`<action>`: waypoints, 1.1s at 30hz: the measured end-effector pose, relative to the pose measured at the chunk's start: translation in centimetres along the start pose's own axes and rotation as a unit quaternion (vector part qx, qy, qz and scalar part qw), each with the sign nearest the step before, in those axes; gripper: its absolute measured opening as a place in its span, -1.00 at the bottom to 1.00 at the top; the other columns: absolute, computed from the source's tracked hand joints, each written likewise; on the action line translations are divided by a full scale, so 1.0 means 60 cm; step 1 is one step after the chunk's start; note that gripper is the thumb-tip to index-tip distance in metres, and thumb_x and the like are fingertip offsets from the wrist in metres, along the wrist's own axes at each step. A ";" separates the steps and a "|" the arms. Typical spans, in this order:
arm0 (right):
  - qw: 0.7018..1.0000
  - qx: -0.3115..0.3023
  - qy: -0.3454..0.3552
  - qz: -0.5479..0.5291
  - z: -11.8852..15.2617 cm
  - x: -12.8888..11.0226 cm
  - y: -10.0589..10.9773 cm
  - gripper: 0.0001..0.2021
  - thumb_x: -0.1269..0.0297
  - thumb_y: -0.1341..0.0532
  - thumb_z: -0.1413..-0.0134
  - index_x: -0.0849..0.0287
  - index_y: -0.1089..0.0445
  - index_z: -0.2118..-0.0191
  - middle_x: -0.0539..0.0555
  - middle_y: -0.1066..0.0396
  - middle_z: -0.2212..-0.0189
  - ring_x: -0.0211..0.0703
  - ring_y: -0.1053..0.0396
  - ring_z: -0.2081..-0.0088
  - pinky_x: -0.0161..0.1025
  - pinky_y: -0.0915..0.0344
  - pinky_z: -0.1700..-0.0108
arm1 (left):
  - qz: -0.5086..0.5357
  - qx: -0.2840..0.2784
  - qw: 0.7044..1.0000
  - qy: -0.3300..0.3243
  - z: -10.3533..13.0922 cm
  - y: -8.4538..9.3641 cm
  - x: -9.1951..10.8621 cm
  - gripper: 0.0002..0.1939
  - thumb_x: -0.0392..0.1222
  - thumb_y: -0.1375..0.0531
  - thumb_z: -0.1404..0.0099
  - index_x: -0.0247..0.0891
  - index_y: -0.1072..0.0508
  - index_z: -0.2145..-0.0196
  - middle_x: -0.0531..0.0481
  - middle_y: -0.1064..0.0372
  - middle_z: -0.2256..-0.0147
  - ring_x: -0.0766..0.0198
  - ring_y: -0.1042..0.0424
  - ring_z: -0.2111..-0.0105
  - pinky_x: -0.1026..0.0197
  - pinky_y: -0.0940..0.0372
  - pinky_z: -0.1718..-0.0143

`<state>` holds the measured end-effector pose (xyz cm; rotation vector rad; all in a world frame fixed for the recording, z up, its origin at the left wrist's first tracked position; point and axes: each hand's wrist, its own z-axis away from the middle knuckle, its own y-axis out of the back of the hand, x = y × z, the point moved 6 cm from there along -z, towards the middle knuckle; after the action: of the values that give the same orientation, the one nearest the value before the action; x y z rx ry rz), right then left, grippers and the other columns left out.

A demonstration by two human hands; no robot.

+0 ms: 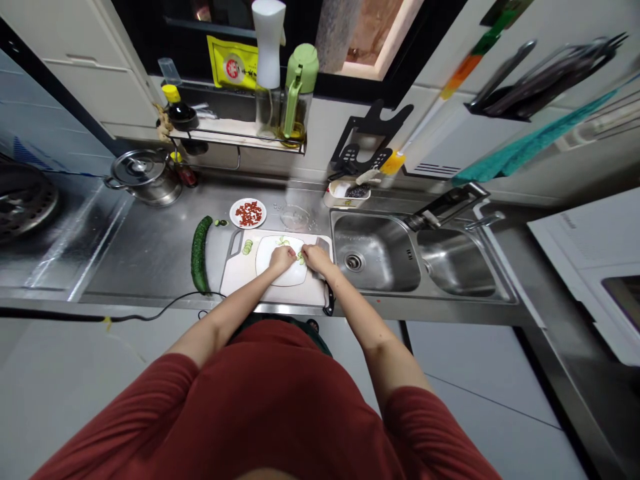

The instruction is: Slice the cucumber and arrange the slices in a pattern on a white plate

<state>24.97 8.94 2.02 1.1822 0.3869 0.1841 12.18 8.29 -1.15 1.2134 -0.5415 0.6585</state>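
My left hand (283, 257) is closed over a white square plate (277, 279), its fingers curled so that what they hold is hidden. My right hand (317, 257) is at the plate's right side, fingertips pinched on a pale green cucumber slice (301, 257). More cucumber slices (283, 241) lie near the plate's far edge. The plate rests on a cutting board (239, 283), where a small stack of cucumber slices (247, 247) sits at the left. Partly behind my right arm is a knife (329, 300) with a black handle, at the board's right edge.
A whole cucumber (199, 257) lies left of the board. Beyond the board is a round plate of chopped red pieces (249, 213). A double sink (375, 253) is on the right, a lidded pot (145, 177) at the back left. Bottles stand on a wall shelf (235, 137).
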 end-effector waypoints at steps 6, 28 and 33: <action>1.000 -0.005 0.000 0.001 0.002 -0.001 0.000 -0.72 0.33 0.02 -0.31 0.24 -0.38 0.03 0.25 -0.46 0.09 -0.06 -0.39 0.06 -0.27 -0.14 0.10 | -0.024 -0.001 1.000 -0.019 0.003 -0.002 0.004 -0.85 -0.28 -0.21 -0.14 -0.25 -0.56 0.32 -0.09 -0.52 0.34 0.21 -0.45 0.31 0.26 -0.26 0.25; 0.996 0.046 -0.075 -0.035 0.038 -0.002 -0.017 -0.75 0.32 0.00 -0.30 0.22 -0.33 0.02 0.23 -0.42 0.08 -0.03 -0.30 0.03 -0.25 -0.17 0.09 | -0.090 -0.020 0.980 -0.178 -0.001 0.003 0.019 -0.75 -0.21 -0.12 -0.30 -0.15 -0.58 0.17 -0.06 -0.37 0.22 0.23 -0.37 0.19 0.25 -0.22 0.12; 0.995 0.049 -0.080 -0.036 0.036 -0.001 -0.021 -0.77 0.31 -0.01 -0.30 0.21 -0.33 0.04 0.22 -0.42 0.09 -0.05 -0.31 0.06 -0.26 -0.17 0.11 | -0.094 -0.020 0.975 -0.199 0.001 0.003 0.017 -0.74 -0.22 -0.11 -0.30 -0.12 -0.58 0.16 -0.05 -0.36 0.21 0.23 -0.36 0.18 0.24 -0.23 0.11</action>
<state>25.67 6.59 1.55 1.2675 0.3007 0.0073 12.74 8.42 -0.31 1.3469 -0.7581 0.2402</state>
